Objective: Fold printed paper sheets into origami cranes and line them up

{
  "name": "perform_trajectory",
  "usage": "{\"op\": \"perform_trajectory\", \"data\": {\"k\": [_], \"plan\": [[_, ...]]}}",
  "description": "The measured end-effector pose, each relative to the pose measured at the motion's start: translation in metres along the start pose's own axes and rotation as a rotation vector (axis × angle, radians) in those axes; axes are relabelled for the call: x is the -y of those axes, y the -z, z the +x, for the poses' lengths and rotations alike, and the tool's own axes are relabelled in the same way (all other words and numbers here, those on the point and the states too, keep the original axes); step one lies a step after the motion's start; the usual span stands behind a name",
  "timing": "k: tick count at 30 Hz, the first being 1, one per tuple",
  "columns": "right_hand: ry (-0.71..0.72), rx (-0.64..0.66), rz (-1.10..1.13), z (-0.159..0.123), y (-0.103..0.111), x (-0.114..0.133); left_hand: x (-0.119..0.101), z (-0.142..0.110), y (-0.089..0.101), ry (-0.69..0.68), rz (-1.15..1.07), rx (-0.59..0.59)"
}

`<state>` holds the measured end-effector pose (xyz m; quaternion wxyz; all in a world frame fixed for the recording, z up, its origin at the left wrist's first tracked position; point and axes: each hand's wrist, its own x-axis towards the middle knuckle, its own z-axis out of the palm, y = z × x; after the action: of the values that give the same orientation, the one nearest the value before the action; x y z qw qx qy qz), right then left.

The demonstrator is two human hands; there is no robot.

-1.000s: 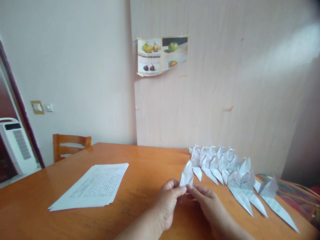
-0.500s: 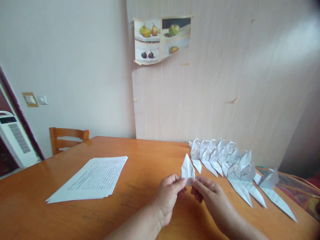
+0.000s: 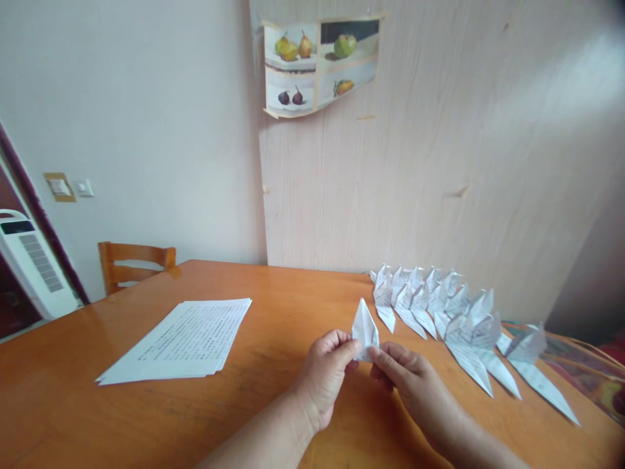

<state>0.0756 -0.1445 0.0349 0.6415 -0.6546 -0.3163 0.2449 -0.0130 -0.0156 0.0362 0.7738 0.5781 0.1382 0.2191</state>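
A small folded white paper piece (image 3: 364, 331), pointed at the top, is held upright above the table between both hands. My left hand (image 3: 326, 371) pinches its lower left edge, thumb in front. On the lower right corner, my right hand (image 3: 407, 374) grips it between thumb and fingers. The fingertips behind the paper are partly hidden. Just beyond my right hand stand rows of folded paper figures (image 3: 459, 329) made from printed sheets, with raised points and long flat tails.
A stack of printed sheets (image 3: 180, 339) lies on the left of the wooden table (image 3: 273, 299). Behind the far left edge is a wooden chair (image 3: 137, 264). Fruit pictures (image 3: 319, 65) hang on the board. A clear plastic bag-like thing (image 3: 586, 365) sits at the right edge.
My left thumb has moved slightly up the paper's left side. The paper has turned a little, and the whole view has shifted slightly.
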Motion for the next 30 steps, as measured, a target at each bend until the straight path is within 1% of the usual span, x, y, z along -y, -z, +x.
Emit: {"op": "perform_trajectory", "data": {"k": [3,7,15,19,24,30], "plan": [[-0.005,-0.007,0.005,-0.001,-0.0009,0.0006,-0.0008,-0.0001,-0.0009,-0.001,0.016,-0.007],[0.017,-0.013,0.044,-0.0004,-0.0001,-0.0004,-0.0033,-0.0006,-0.0011,0.0,0.026,0.011],[0.053,-0.07,0.084,0.0041,0.0065,-0.0046,-0.0014,-0.0038,-0.0034,0.01,0.077,0.049],[0.069,-0.074,0.086,0.0051,0.0058,-0.0028,-0.0043,-0.0053,-0.0054,0.016,0.06,0.057],[0.079,-0.076,0.071,0.0036,0.0035,-0.0006,-0.0057,-0.0046,-0.0038,-0.01,0.091,0.028],[0.068,-0.079,0.025,0.0025,0.0043,-0.0014,-0.0015,-0.0028,0.0005,0.013,0.121,0.022]]}}
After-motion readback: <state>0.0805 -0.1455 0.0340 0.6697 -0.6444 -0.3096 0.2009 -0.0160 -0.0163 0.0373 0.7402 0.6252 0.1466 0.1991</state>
